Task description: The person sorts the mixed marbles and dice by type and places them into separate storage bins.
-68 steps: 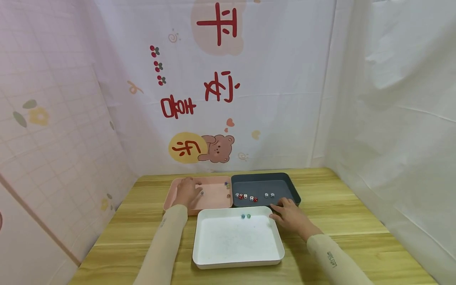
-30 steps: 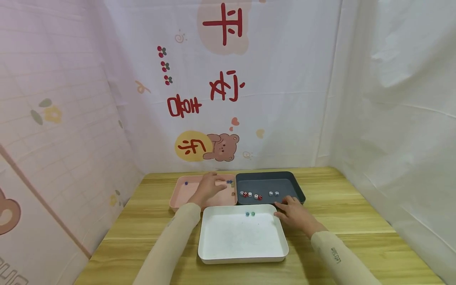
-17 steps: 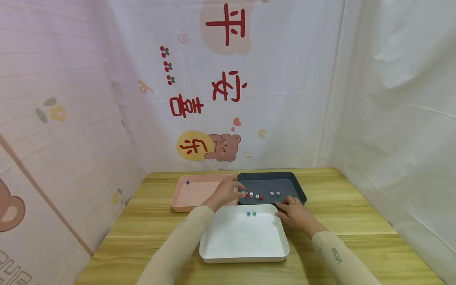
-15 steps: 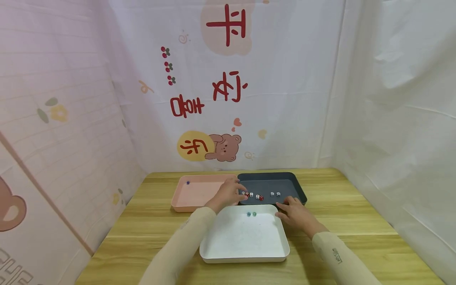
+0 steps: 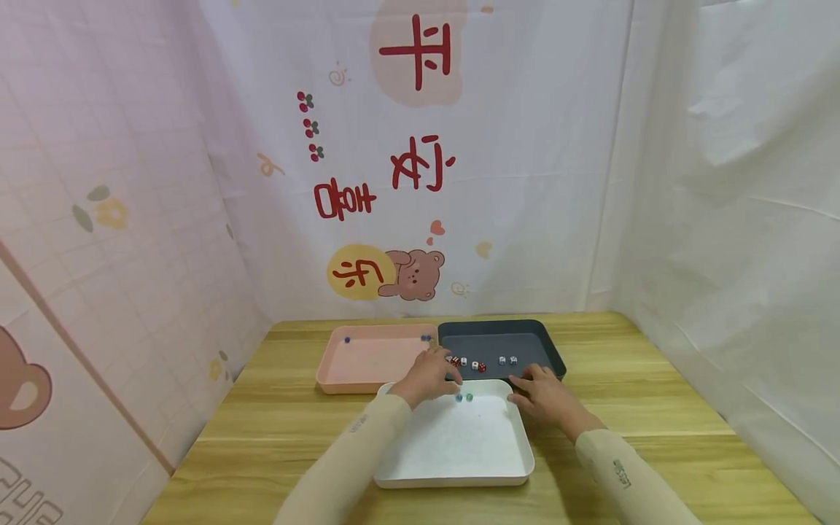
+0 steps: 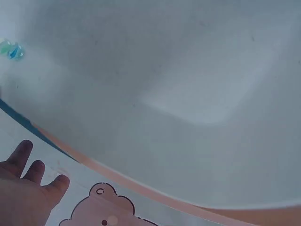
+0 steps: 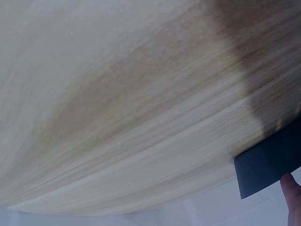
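Observation:
In the head view my left hand (image 5: 429, 375) reaches over the back left corner of the white tray (image 5: 453, 483). Its fingers are spread, and its thumb side is close to two greenish-blue glass marbles (image 5: 469, 397); I cannot tell whether it touches one. In the left wrist view those marbles (image 6: 15, 52) lie to one side and part of the hand (image 6: 28, 195) shows. My right hand (image 5: 543, 397) rests at the white tray's back right corner, fingers reaching to the front rim of the dark tray (image 5: 558, 364). The right wrist view shows one finger (image 7: 290, 190) by the dark tray (image 7: 265, 165).
Behind on the left, the pink tray (image 5: 367, 388) holds a dark blue marble (image 5: 347, 340) and blue marbles (image 5: 426, 337) at its back right. Several red and white dice (image 5: 482, 367) lie in the dark tray. A printed cloth (image 5: 525, 182) hangs behind the wooden table (image 5: 590, 467).
My left hand has gone from the pink tray rightward to the dark tray's edge, then down toward the marbles in the white tray. My right hand stays at the tray corner.

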Action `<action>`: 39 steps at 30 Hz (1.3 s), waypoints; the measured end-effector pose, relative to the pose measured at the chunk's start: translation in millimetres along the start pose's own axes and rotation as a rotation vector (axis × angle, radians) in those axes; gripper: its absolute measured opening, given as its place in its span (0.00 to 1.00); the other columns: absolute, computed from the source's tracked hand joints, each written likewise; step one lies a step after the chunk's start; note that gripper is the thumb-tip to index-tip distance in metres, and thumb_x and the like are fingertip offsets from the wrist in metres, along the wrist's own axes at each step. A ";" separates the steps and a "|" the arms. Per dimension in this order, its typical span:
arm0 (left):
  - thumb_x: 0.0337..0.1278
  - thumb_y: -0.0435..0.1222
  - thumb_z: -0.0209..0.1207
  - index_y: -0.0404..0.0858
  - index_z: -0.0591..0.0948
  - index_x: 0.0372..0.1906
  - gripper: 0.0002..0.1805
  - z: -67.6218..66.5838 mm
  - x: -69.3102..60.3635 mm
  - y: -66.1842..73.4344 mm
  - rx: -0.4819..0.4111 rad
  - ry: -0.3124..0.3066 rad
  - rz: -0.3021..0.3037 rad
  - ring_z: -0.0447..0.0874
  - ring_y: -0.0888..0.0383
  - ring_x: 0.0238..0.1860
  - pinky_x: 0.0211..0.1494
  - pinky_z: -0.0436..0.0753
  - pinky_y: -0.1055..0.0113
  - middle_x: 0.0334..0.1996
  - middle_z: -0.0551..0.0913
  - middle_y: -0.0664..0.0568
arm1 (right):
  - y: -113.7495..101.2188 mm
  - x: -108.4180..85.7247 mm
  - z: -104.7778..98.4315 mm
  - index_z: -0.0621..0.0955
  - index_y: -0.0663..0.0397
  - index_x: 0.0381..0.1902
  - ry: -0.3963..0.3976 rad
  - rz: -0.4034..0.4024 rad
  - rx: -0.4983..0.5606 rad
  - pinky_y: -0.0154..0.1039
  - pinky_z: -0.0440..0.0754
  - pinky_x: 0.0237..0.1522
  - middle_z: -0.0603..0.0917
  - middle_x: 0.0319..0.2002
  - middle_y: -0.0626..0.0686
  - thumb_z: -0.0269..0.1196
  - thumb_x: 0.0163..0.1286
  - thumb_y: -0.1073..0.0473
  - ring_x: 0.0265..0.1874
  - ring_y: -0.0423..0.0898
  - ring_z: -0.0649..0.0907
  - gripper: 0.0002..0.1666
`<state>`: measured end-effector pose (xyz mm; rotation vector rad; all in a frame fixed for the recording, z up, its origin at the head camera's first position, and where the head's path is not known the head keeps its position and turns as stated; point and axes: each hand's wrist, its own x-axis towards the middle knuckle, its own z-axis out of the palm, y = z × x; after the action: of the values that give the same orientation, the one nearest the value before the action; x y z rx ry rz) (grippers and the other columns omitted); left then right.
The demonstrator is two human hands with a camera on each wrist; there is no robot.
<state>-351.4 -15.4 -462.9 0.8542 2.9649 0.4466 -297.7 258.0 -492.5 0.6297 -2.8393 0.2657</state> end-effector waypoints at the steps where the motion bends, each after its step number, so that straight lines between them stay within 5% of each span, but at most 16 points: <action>1: 0.56 0.46 0.70 0.56 0.90 0.37 0.04 2.0 -0.5 0.4 0.006 -0.008 0.003 0.56 0.45 0.74 0.75 0.54 0.47 0.69 0.69 0.45 | -0.2 -0.1 -0.1 0.80 0.58 0.61 -0.002 0.003 0.002 0.54 0.78 0.48 0.75 0.46 0.58 0.62 0.71 0.45 0.43 0.55 0.74 0.29; 16: 0.55 0.43 0.71 0.59 0.91 0.38 0.06 11.8 0.1 1.0 0.183 -0.054 0.084 0.55 0.47 0.75 0.75 0.52 0.45 0.69 0.71 0.48 | -1.7 0.0 -2.2 0.81 0.59 0.60 0.018 -0.021 -0.016 0.53 0.78 0.47 0.75 0.44 0.58 0.62 0.70 0.45 0.41 0.54 0.74 0.29; 39: 0.52 0.46 0.72 0.60 0.90 0.33 0.03 12.1 -1.4 1.0 0.203 -0.084 0.074 0.54 0.49 0.75 0.76 0.50 0.45 0.71 0.69 0.49 | -1.8 0.4 -0.6 0.81 0.58 0.60 0.001 -0.007 -0.008 0.54 0.78 0.48 0.75 0.45 0.58 0.62 0.70 0.44 0.42 0.55 0.75 0.29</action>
<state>-348.5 -12.1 -474.2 0.9759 2.9447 0.1093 -297.1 256.4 -491.6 0.6378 -2.8349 0.2530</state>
